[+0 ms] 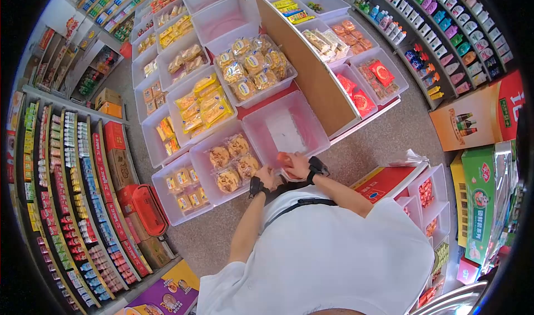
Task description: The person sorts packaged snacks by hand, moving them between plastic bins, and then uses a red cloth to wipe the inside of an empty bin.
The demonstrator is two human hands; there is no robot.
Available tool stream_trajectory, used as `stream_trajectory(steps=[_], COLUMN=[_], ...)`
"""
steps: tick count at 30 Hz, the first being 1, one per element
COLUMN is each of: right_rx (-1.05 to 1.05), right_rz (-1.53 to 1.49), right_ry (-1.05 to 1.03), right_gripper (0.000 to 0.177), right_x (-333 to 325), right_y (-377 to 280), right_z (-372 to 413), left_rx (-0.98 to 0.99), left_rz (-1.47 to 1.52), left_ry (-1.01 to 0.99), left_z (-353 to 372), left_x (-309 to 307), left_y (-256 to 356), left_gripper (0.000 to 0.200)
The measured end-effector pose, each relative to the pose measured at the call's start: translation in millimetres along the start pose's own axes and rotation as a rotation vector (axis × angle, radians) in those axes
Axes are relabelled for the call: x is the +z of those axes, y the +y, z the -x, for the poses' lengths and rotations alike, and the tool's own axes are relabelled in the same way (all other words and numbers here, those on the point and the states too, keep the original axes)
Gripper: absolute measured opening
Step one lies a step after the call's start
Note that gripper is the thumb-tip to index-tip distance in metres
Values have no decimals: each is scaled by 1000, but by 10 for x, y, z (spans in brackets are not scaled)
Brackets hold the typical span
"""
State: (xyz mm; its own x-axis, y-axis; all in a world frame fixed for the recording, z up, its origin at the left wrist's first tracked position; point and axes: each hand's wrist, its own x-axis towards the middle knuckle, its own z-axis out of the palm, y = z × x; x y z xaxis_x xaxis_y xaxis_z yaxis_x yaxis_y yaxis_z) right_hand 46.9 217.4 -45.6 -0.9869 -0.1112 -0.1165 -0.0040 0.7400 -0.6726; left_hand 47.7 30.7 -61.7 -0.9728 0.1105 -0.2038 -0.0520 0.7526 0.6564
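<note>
At the near edge of a translucent plastic bin (320, 139), my left hand (265, 177) and my right hand (296, 166) are close together. Both have curled fingers, and what they hold, if anything, is hidden. Each wrist wears a black strap. A flat white patch (286, 130) shows on that bin's bottom. Left of my left hand is a bin (203, 148) of large round packaged pastries (238, 146). Behind the nearest bin, another (292, 78) holds several packs of round baked goods (255, 62). Something dark (286, 182) shows between my wrists and shirt.
A brown divider board (311, 64) runs along the display's right. Yellow packages (203, 109) fill a bin further left. Stocked shelves (72, 192) line the left side, with a red crate (150, 212) beside them. To my right stand a red-topped counter (384, 182) and cartons (473, 114).
</note>
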Motion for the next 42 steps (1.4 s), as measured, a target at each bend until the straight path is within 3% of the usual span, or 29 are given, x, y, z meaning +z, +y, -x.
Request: stream_trajectory(steps=[2, 6, 8, 11, 13, 19, 21, 23, 26, 31, 33, 34, 36, 37, 39, 42], right_rx=[57, -58, 43, 116, 220, 197, 239, 341, 233, 235, 230, 232, 232, 209, 183, 129], right_rz=[13, -120, -99, -46, -64, -3, 35, 422, 485, 448, 429, 449, 472, 499, 527, 513], right_ry=[-151, -93, -113, -26, 198, 386, 404, 364, 387, 400, 387, 386, 386, 391, 401, 425], right_gripper=[52, 53, 53, 52, 48, 45, 46, 50, 57, 60, 60, 61, 61, 58, 56, 51], right_x=[-143, -269, -400, -699, -825, -1167, -1093, -922, -717, -638, -629, -612, -588, -572, -511, -479], right_y=[-220, 142, 342, 490, 569, 146, 43, 46, 179, 268, 289, 305, 365, 389, 471, 503], right_z=[40, -22, -20, 50, 88, 241, 217, 196, 241, 151, 109, 75, 6, -30, -140, -302], left_rx=[-10, 0, -13, -28, -31, -61, -43, -48, -25, -14, -18, -15, 2, 2, -100, -83], left_rz=[-8, 64, 37, 1, -5, 3, 26, 29, 0, 6, -66, -66, -62, -61, -75, -34], left_ry=[-8, 19, 12, 4, 4, -26, -25, -39, -24, -24, -4, -6, 246, 247, -52, -66], left_z=[-6, -9, -9, 27, 52, 36, 30, 30, 10, -24, 16, 24, 40, 43, 42, 18], left_x=[9, 83, 89, -31, -145, -61, -96, -105, -69, 97, 58, 51, 50, 25, -157, -158], left_y=[2, -72, -82, 35, 160, 69, 77, 86, 34, -159, -100, -59, -1, 9, 147, 105], left_gripper=[15, 14, 13, 13, 13, 14, 14, 14, 13, 16, 40, 40, 71, 71, 84, 81])
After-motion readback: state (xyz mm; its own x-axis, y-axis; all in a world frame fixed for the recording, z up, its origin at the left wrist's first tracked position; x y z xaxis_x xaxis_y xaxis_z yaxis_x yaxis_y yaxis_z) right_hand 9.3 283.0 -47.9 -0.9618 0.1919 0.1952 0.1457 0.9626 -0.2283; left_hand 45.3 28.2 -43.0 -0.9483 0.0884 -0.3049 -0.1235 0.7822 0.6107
